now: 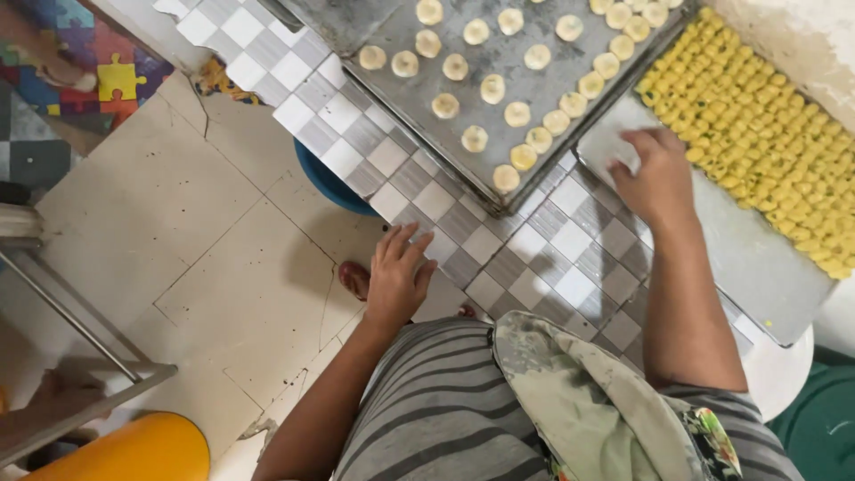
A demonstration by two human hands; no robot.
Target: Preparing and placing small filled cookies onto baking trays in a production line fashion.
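My left hand [398,272] rests flat on the edge of the checkered tabletop [534,258], fingers spread, holding nothing. My right hand [653,174] lies on the bare near corner of a metal tray [757,258]; its fingers curl onto the tray surface. That tray carries several rows of small yellow dough pieces [766,134] along its far side. A second metal tray [392,85] to the left holds several pale round dough discs [521,111] spaced apart.
A blue basin [331,185] sits under the table edge on the tiled floor. A yellow tub [142,450] and a metal frame [71,321] stand at lower left. A puzzle-pattern mat [89,71] lies at upper left. A cloth hangs at my waist.
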